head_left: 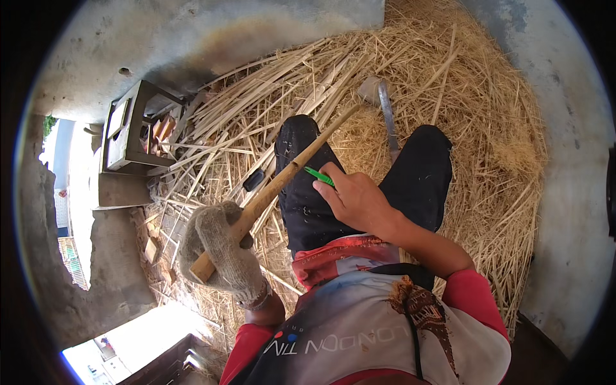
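My left hand (221, 247), in a grey knitted glove, is wrapped round a long tan pole (276, 185), which looks like bamboo or wood. The pole slants from lower left to upper right, across my left thigh, and a dark notch shows partway along it. My bare right hand (355, 200) is closed on a small bright green tool (319, 175), perhaps a marker or a cutter. Its tip points at the pole close to the notch; whether it touches I cannot tell. Beyond my knees lies a long curved metal blade (387, 114) beside a greyish block (369, 91).
Straw-like shavings (494, 147) and long split strips (237, 109) cover the floor around my legs. A dark case-like object (253, 180) lies left of my left knee. A small open cabinet (131, 138) with wood pieces stands at the left wall. Concrete walls (558, 167) close in the space.
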Motion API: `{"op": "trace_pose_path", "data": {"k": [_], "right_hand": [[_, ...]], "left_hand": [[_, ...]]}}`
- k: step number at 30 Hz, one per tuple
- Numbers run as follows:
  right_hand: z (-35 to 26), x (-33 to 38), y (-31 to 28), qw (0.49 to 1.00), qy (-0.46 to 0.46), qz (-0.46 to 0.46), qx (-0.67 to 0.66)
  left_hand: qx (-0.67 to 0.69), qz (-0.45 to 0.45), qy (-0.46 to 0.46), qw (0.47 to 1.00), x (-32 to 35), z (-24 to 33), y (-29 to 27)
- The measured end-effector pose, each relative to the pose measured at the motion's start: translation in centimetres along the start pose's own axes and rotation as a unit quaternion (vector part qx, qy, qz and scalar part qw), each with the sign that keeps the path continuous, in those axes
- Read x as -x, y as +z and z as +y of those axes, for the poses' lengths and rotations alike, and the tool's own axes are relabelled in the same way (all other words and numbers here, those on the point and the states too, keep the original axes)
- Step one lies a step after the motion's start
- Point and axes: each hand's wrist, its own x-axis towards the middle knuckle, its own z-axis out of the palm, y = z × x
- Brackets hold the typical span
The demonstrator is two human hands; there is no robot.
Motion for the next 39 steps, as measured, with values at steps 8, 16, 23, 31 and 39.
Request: {"op": "trace_pose_path", "data": {"k": [8,16,23,31,39], "right_hand": [[-0.3,2.1,-0.8,0.996,-0.014,0.045,-0.08],[3.2,-0.2,0.5,0.996,0.038,0.015,0.079],[5.4,-0.8,3.0,0.991,0.075,0.048,0.1],[2.0,0.0,1.5,0.994,-0.035,0.106,0.015],[5.2,-1.1,0.6,0.995,0.061,0.065,0.038]], "left_hand": [[-0.117,0.053,0.222,0.966,-0.4,-0.2,-2.3],[-0.214,0.168,0.205,0.94,0.6,3.7,2.2],[-0.326,0.156,0.318,0.877,0.2,-2.6,-1.7],[-0.245,0.12,0.306,0.912,-0.1,-1.7,-0.2],[-0.343,0.112,0.366,0.858,-0.4,-0.2,0.3]]}}
